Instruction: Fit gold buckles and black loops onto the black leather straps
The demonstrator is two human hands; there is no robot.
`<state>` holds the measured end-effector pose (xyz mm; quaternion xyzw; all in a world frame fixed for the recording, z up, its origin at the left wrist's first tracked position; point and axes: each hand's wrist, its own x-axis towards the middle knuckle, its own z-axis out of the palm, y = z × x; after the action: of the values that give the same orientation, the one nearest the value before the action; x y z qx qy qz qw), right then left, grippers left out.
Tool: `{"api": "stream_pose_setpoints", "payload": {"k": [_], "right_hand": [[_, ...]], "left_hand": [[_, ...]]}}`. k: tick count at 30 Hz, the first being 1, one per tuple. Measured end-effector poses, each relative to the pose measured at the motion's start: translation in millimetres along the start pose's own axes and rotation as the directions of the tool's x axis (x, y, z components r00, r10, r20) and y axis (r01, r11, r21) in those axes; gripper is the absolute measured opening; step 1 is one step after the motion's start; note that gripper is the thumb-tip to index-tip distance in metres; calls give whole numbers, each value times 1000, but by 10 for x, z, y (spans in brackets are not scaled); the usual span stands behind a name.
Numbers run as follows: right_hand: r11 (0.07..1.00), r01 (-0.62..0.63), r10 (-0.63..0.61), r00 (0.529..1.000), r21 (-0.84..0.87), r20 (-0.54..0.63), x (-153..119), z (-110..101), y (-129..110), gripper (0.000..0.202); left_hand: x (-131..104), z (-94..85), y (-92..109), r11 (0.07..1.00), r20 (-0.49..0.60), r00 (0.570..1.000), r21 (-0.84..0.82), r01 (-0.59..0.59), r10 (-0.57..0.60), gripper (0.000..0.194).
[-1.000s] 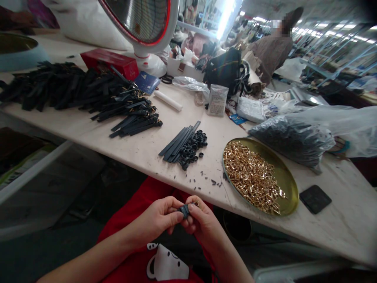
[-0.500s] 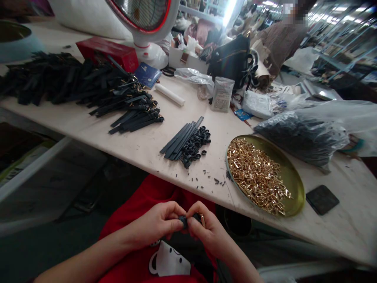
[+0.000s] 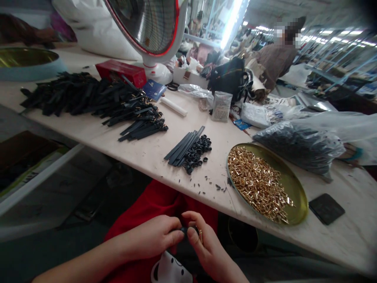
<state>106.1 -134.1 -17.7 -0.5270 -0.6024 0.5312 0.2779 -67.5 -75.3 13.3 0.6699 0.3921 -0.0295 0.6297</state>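
My left hand (image 3: 153,239) and my right hand (image 3: 206,247) meet over my lap, below the table's front edge. Between their fingertips they pinch a small black strap piece (image 3: 185,230), mostly hidden by my fingers. A small gold metal clip (image 3: 200,235) shows against my right fingers. On the table ahead lie a short stack of black straps (image 3: 184,144) with a heap of black loops (image 3: 198,152) beside it. To the right stands a round brass tray (image 3: 294,184) full of gold clips (image 3: 256,184).
A long pile of finished black straps (image 3: 88,98) covers the table's left. A clear bag of black parts (image 3: 297,145), a black square pad (image 3: 326,208), a red box (image 3: 120,71) and a fan base (image 3: 159,70) stand around. A person works far behind.
My hands have dropped lower in the view and closer to my body, still working the same small black piece. The camera has tilted up slightly.
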Motion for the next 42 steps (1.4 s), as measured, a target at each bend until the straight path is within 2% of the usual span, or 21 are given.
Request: {"api": "stream_pose_setpoints", "payload": {"k": [6, 10, 13, 15, 17, 18, 19, 20, 21, 23, 24, 25, 26, 27, 30, 32, 35, 37, 40, 42], "right_hand": [[992, 101, -99, 995, -77, 27, 92, -69, 51, 35], [984, 85, -98, 992, -159, -76, 266, -95, 145, 35], [984, 112, -130, 983, -139, -131, 471, -81, 171, 30], [989, 112, -126, 980, -96, -154, 653, -104, 166, 31], [995, 91, -98, 974, -43, -207, 861, -176, 169, 41], [996, 82, -85, 964, -25, -253, 966, -227, 183, 46], [997, 76, -79, 948, -20, -310, 1064, -285, 207, 50], [997, 73, -78, 927, -28, -368, 1150, -344, 243, 51], [997, 65, -78, 905, -47, -418, 1220, -401, 287, 49], [996, 45, -77, 875, -78, -478, 1303, -490, 388, 41], [996, 37, -75, 869, -87, -490, 1317, -520, 437, 38], [995, 33, -75, 866, -92, -495, 1319, -539, 478, 34], [995, 34, -76, 865, -94, -497, 1313, -549, 509, 32], [995, 36, -79, 865, -96, -496, 1304, -552, 528, 30], [994, 33, -80, 857, -101, -509, 1289, -537, 534, 27], [995, 43, -86, 851, -95, -518, 1292, -520, 519, 25], [994, 85, -107, 837, -65, -537, 1294, -517, 498, 24], [994, 95, -111, 806, -58, -582, 1293, -561, 483, 26], [987, 25, -122, 765, -161, -632, 1319, -727, 449, 31], [967, -19, -148, 771, -255, -619, 1374, -876, 422, 31]], "left_hand": [[63, -59, 92, 986, -30, 996, 148, -76, 81, 30], [138, -149, 60, 959, -150, 982, 275, -72, 117, 29], [209, -227, 56, 948, -168, 975, 308, -85, 143, 27], [294, -376, 58, 936, -168, 971, 336, -105, 170, 26], [421, -660, 42, 898, -250, 949, 435, -66, 191, 27], [496, -850, 24, 864, -333, 923, 504, 0, 194, 28], [574, -1061, 0, 813, -462, 865, 570, 119, 198, 28], [650, -1277, -25, 752, -588, 781, 607, 256, 209, 27], [722, -1483, -49, 730, -658, 724, 597, 334, 207, 28], [854, -1804, -77, 702, -743, 634, 569, 428, 215, 30], [918, -1900, -77, 688, -774, 589, 559, 463, 233, 32], [984, -1950, -66, 667, -783, 565, 569, 482, 260, 35], [1056, -1960, -47, 642, -771, 568, 595, 484, 287, 37], [1134, -1938, -20, 618, -741, 596, 633, 467, 309, 36], [1378, -1803, 75, 585, -614, 733, 722, 370, 294, 26], [1513, -1735, 127, 589, -586, 770, 725, 357, 254, 21], [1622, -1688, 170, 588, -594, 776, 712, 384, 212, 19], [1640, -1658, 179, 590, -615, 764, 696, 410, 196, 20], [1627, -1594, 181, 607, -653, 733, 665, 436, 189, 26], [1601, -1566, 188, 632, -668, 718, 645, 429, 196, 29]]}}
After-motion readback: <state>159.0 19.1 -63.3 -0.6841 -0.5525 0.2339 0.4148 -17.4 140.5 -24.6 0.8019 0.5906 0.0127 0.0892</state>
